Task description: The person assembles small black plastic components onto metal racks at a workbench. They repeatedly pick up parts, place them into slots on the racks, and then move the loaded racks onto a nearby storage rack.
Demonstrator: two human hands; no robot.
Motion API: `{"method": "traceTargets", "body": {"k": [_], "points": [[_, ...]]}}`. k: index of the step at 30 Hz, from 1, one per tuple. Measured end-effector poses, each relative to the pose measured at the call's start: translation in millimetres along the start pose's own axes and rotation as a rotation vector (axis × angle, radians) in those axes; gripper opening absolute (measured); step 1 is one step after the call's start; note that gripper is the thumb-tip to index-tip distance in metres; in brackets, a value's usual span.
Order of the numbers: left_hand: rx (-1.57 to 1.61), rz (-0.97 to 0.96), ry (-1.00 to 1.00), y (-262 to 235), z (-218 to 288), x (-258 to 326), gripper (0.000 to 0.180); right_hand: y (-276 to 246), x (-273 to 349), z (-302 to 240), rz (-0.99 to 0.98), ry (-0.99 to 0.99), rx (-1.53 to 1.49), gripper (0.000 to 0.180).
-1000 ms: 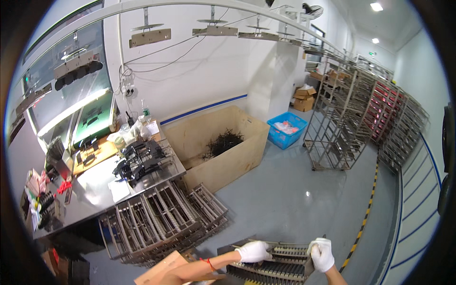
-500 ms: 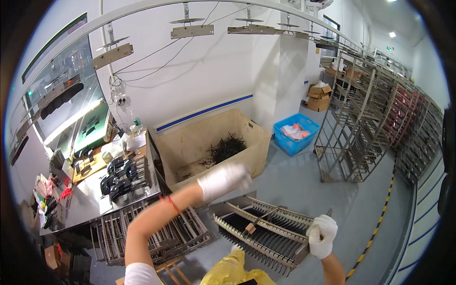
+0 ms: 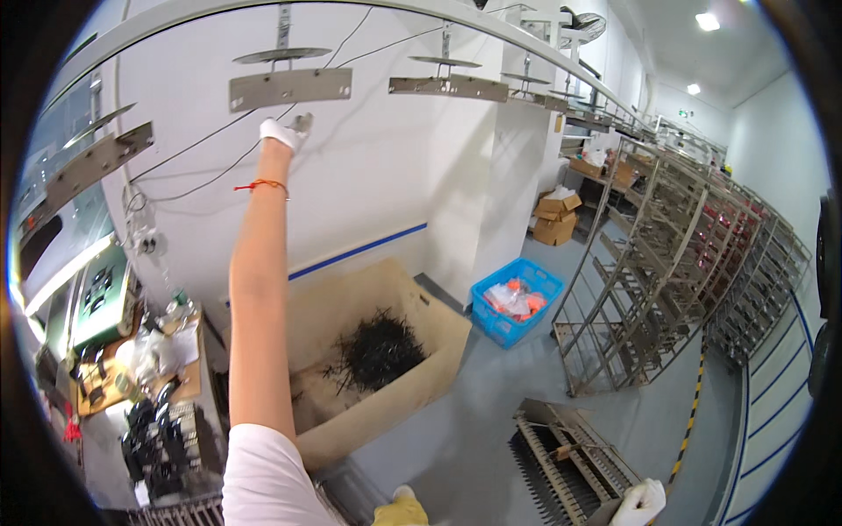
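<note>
My left hand (image 3: 286, 132), in a white glove, is stretched straight up and touches the underside of a hanging metal plate (image 3: 290, 86) on the overhead conveyor rail (image 3: 395, 10). A red string circles that wrist. Whether its fingers close on the plate I cannot tell. My right hand (image 3: 639, 503), also gloved, sits at the lower right edge, gripping the corner of a metal rack (image 3: 570, 456) with rows of pegs that lies tilted over the floor.
A big cardboard box (image 3: 399, 351) with a heap of black hooks stands by the wall. A blue crate (image 3: 516, 300) lies beyond it. Tall wire trolleys (image 3: 653, 272) line the right side. A cluttered workbench (image 3: 145, 377) is at left. More plates (image 3: 447, 85) hang along the rail.
My left arm has risen from the rack near the floor up to the overhead hanging plate. The view has tilted upward; my right hand stays on the rack.
</note>
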State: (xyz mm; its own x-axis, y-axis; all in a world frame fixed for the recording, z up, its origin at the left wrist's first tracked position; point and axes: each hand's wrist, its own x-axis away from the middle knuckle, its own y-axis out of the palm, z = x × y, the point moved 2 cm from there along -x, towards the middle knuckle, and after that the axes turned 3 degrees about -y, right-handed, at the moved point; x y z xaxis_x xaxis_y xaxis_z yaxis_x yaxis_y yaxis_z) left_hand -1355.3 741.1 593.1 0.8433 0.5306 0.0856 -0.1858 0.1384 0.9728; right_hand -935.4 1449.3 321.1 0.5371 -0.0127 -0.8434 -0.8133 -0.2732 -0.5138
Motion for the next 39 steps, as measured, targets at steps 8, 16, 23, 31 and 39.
{"method": "traceTargets", "body": {"k": [8,16,23,31,39], "points": [[0.052,-0.529,0.046,96.1,40.2,-89.1,0.034,77.6,-62.5,14.1,0.042,0.116,0.105,0.027],[-0.135,-0.447,0.229,73.1,33.6,-51.2,0.025,197.0,-123.4,55.7,-0.047,-0.155,-0.165,0.018],[-0.424,-0.348,0.392,40.7,49.6,18.9,0.023,295.9,-192.4,-29.2,-0.039,-0.381,-0.651,0.028],[-0.911,-0.369,-0.004,-179.2,49.7,145.2,0.029,343.5,-205.3,-125.4,0.055,-0.474,-0.828,0.033],[-0.363,-0.124,-0.112,-326.8,100.5,352.6,0.026,350.4,-345.7,-334.1,0.562,-0.647,-0.923,0.034]]}}
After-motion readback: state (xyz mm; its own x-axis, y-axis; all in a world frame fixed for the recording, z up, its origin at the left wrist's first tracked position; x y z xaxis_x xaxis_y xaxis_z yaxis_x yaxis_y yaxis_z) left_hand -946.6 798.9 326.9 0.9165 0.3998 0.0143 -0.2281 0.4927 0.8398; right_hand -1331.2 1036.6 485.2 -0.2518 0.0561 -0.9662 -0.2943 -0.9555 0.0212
